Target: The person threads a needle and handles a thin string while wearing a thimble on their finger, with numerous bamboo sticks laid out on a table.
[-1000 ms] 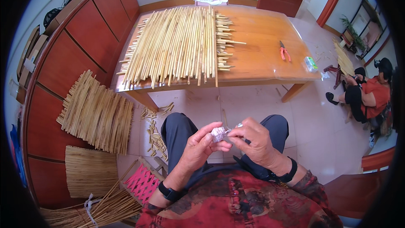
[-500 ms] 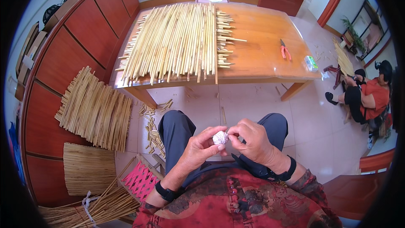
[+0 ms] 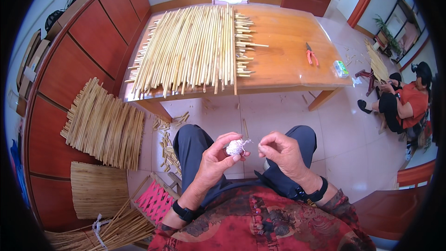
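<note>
Between the thumb and fingers of my left hand [image 3: 213, 159] sits a small ball of whitish string [image 3: 235, 148], held above my lap. Loose, crinkled strands stick out from its right side toward my other hand. My right hand [image 3: 286, 156] is a short way to the right of the ball, thumb and fingertips pinched together. What lies in that pinch is too small to make out. Beyond my knees, on the wooden table [image 3: 283, 32], lies a wide mat of pale reed-like sticks [image 3: 186, 49].
Red-handled pliers [image 3: 311, 56] and a small green-and-white pack [image 3: 340, 69] lie on the table's right. More stick mats [image 3: 104, 125] lean against the red cabinets at left. Cut pieces [image 3: 168, 144] litter the floor beside a pink-webbed stool [image 3: 158, 200]. A person [image 3: 409, 102] sits at far right.
My right hand has drawn away to the right from the string ball, opening a gap. Loose strands now show on the ball, which has shifted slightly left with my left hand.
</note>
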Demonstrator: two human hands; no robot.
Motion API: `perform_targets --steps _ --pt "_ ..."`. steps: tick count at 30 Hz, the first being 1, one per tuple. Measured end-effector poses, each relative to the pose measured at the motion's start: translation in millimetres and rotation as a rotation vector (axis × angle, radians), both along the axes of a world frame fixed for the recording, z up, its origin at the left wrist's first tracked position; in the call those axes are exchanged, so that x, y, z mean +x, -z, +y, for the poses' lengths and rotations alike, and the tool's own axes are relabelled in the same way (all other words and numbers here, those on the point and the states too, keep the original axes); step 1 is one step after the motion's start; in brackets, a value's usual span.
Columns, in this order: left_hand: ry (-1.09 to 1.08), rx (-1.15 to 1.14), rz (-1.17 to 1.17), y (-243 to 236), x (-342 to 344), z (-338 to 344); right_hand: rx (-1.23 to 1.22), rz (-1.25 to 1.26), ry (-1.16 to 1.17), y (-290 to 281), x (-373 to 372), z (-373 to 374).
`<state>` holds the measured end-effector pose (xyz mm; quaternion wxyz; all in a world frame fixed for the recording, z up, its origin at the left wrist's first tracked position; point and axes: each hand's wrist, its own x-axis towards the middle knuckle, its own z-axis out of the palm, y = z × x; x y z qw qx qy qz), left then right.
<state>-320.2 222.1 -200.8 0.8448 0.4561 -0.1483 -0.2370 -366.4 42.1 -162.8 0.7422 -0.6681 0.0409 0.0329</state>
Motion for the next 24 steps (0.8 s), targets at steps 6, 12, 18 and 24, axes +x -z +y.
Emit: perform_targets --steps 6,12,18,24 --pt "-0.074 0.263 -0.372 -2.1 1.4 1.5 -0.061 -0.071 -0.052 7.1 4.9 10.3" --pt "-0.150 0.411 -0.476 -8.5 -2.1 -1.1 -0.211 -0.153 -0.010 11.1 6.7 13.7" --pt "-0.056 -0.036 0.106 1.3 0.5 1.0 0.101 0.004 0.047 16.4 4.7 -11.3" --pt "-0.028 -0.277 0.285 -0.9 3.2 -4.6 0.183 -0.027 0.090 20.3 5.6 -11.7"
